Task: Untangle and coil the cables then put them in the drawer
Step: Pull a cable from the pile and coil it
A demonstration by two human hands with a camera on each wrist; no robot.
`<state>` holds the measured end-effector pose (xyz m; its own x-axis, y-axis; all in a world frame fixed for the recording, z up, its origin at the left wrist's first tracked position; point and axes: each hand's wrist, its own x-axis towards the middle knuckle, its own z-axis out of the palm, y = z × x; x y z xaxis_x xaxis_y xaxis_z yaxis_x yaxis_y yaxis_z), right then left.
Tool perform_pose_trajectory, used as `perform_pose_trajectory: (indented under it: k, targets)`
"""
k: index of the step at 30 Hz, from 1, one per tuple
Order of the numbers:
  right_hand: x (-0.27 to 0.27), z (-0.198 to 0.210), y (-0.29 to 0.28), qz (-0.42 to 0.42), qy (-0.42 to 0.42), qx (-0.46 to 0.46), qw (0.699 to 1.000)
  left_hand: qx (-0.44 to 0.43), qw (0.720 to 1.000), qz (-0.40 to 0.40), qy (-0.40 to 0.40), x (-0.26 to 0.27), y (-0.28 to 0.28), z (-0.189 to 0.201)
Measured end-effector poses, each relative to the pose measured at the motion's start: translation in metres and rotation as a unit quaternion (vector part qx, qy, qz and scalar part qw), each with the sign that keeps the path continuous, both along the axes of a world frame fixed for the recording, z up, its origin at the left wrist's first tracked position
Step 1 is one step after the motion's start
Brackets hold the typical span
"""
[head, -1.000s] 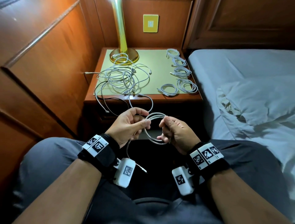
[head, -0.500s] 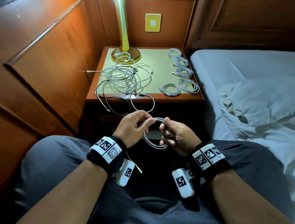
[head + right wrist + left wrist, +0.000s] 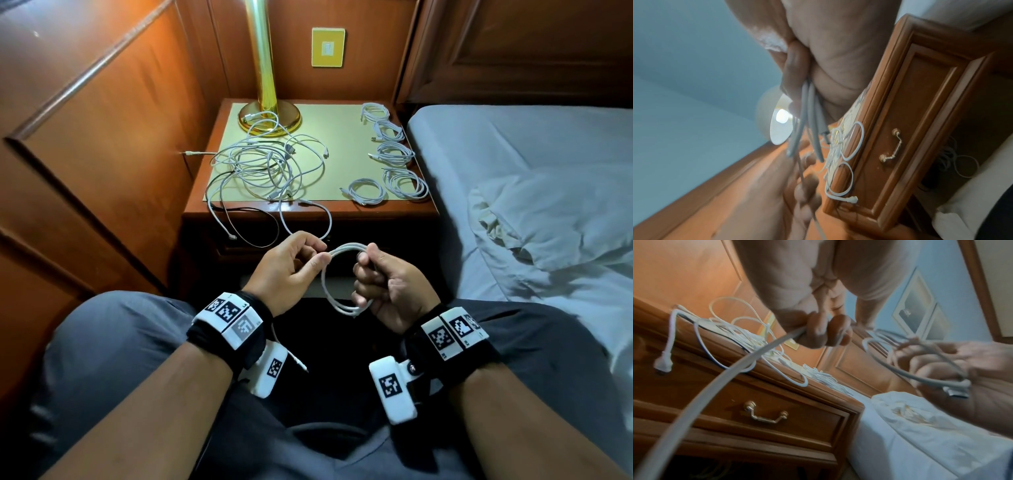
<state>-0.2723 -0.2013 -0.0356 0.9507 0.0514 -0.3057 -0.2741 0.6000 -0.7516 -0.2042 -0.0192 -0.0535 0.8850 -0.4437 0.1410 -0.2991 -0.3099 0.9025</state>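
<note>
Gripping white cable (image 3: pixel 337 274), both hands curled

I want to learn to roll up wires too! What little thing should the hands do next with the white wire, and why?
Probably wind one more loop. The right hand grips the white cable's coil, the left hand pinches the strand feeding it, and a loose tail hangs below the left wrist, so some cable looks unwound.

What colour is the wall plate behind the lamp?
Yellow wall plate with a white centre; clearest in the head view.
</note>
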Motion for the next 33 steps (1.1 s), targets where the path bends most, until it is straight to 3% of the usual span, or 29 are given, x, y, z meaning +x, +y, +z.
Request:
perform_pose_trajectory:
  k: [3,9,11,14,16,18,21,23,27,30,33]
  targets:
    - [0.005,0.001,-0.015,-0.057,-0.004,0.027,0.998,0.046,0.999,0.005,-0.027,0.013,0.014,0.002]
    - [0.010,-0.001,-0.036,-0.146,-0.013,0.045,0.988,0.062,0.986,0.126,-0.090,0.045,0.053,0.016]
    - [0.011,-0.003,-0.034,-0.165,-0.018,0.019,0.986,0.105,0.982,0.103,-0.120,0.040,0.050,0.013]
    - [0.012,-0.009,-0.026,-0.169,-0.051,-0.075,0.981,0.145,0.975,-0.005,-0.169,0.023,0.035,0.002]
    - [0.010,-0.016,-0.022,-0.144,-0.083,-0.191,0.967,0.175,0.969,-0.101,-0.139,0.010,0.023,0.000]
    - [0.003,-0.021,-0.018,-0.095,-0.112,-0.333,0.931,0.183,0.962,-0.180,-0.093,-0.004,0.011,0.004]
    - [-0.005,-0.023,-0.012,-0.003,-0.114,-0.452,0.885,0.089,0.978,-0.170,-0.074,-0.018,-0.001,0.013]
    - [-0.006,-0.023,-0.007,0.047,-0.099,-0.428,0.897,0.043,0.987,-0.130,-0.086,-0.018,-0.001,0.017]
    - [-0.002,-0.023,0.000,0.094,-0.058,-0.278,0.954,0.047,0.987,-0.091,-0.127,-0.010,0.004,0.011]
    - [-0.001,-0.021,0.004,0.108,-0.061,-0.205,0.971,0.050,0.984,-0.072,-0.153,-0.006,0.004,0.007]
    - [-0.002,-0.019,0.004,0.094,-0.050,-0.148,0.983,0.054,0.990,-0.067,-0.109,-0.003,0.003,0.004]
